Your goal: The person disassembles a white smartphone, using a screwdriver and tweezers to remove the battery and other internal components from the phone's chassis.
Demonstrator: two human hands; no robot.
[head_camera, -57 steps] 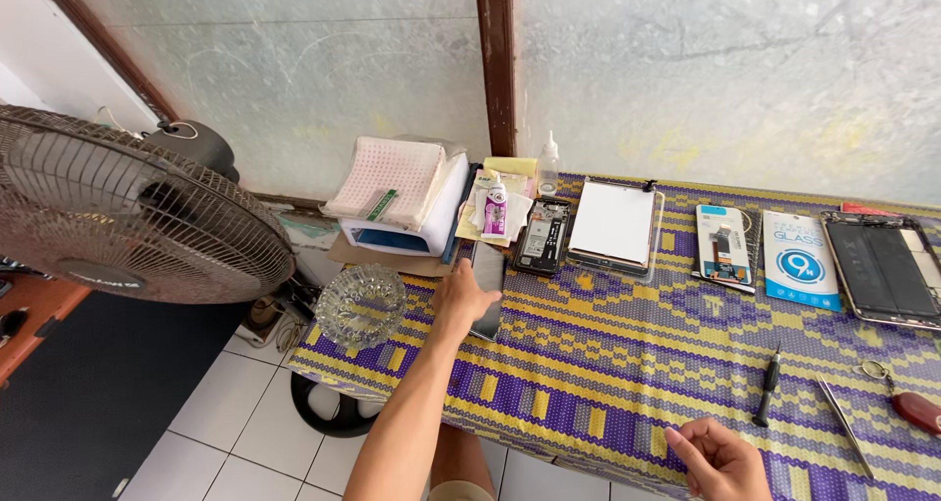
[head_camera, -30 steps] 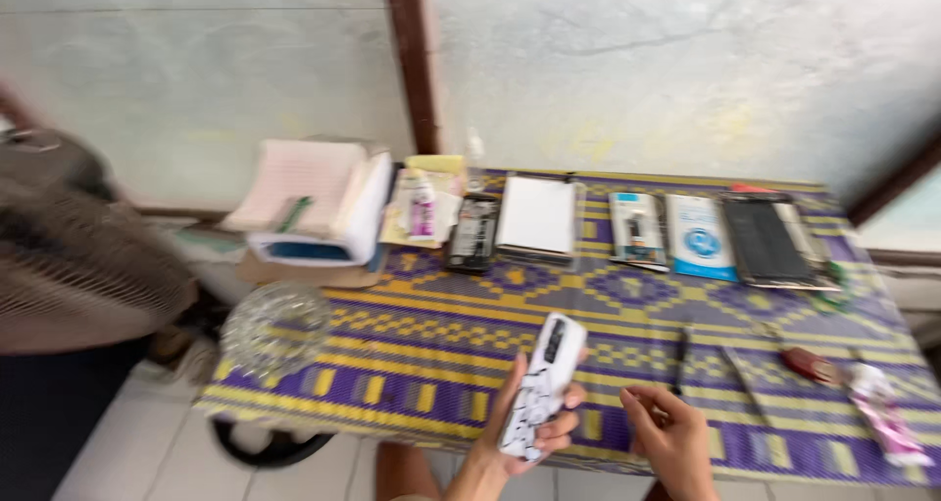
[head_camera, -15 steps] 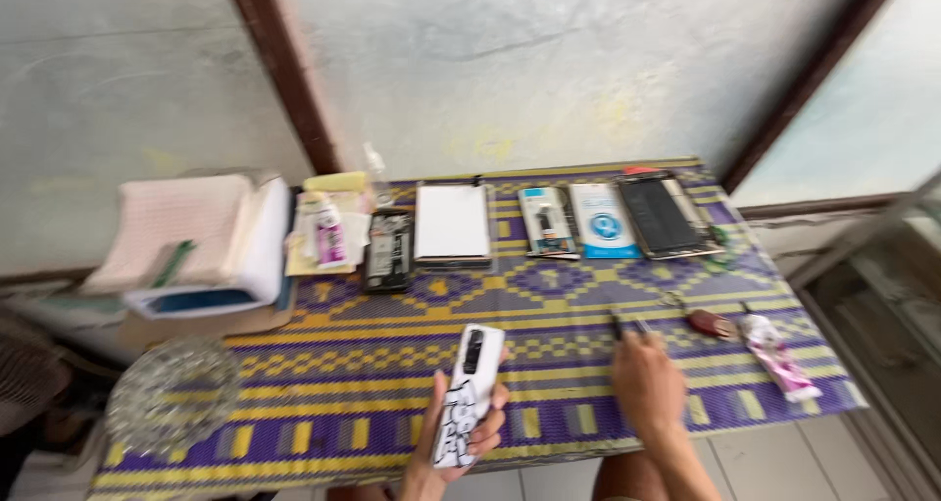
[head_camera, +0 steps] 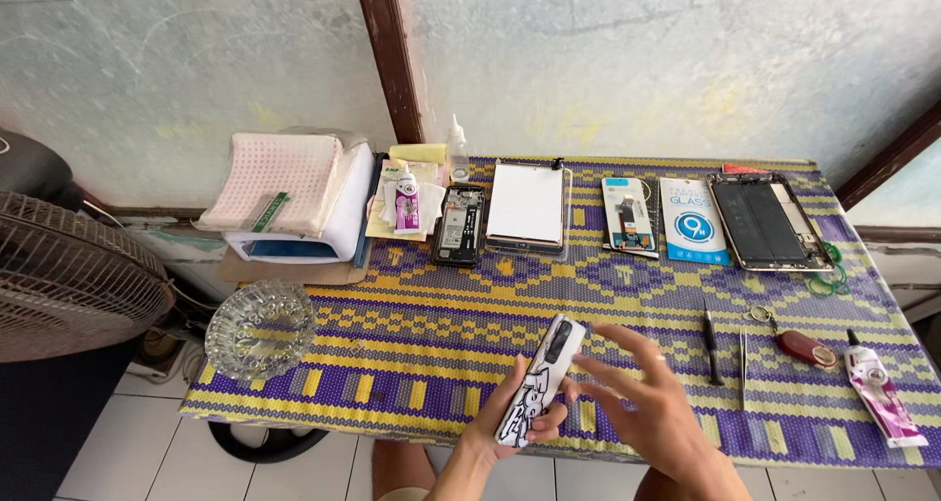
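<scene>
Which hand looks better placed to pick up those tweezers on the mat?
Probably the right hand: it is free, fingers spread, and nearer the tweezers on the mat's right side. The left hand is busy holding the white patterned phone.

place: phone-repair bench | signs: opened phones [head_camera: 459, 225], screwdriver [head_camera: 710, 344], tweezers [head_camera: 744, 362], glue tube [head_camera: 880, 390]
</scene>
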